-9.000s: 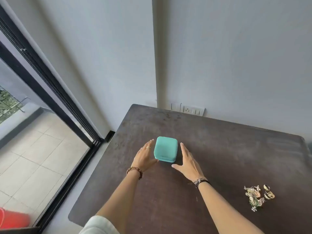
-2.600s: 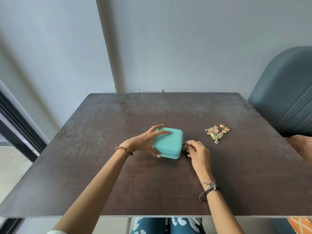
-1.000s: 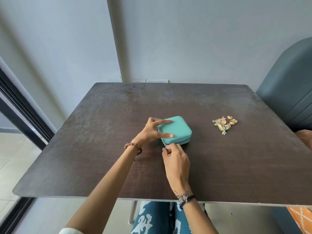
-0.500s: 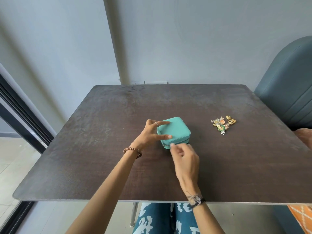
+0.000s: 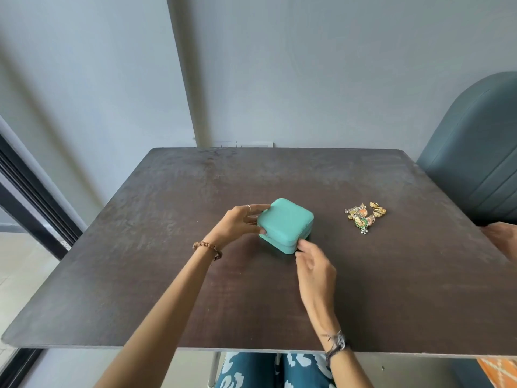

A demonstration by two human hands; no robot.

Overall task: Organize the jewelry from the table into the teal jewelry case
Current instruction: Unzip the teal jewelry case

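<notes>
A closed teal jewelry case [image 5: 286, 224] sits on the dark table [image 5: 195, 289], slightly left of centre. My left hand [image 5: 237, 225] holds its left side, with the index finger on the top edge and the thumb against the front. My right hand [image 5: 314, 266] is at the case's front right corner, where its fingertips pinch the zipper seam; the pull itself is hidden. A small pile of jewelry [image 5: 365, 217], gold rings and colourful earrings, lies on the table to the right of the case, apart from both hands.
A grey-blue padded chair [image 5: 475, 163] stands at the table's far right. Part of another person's hand [image 5: 503, 239] shows at the right edge. A wall runs behind the table and a dark door frame [image 5: 28, 197] stands on the left.
My right hand has moved along the case's front seam from the left corner to the right corner. My left fingers have slid from the lid to the left side.
</notes>
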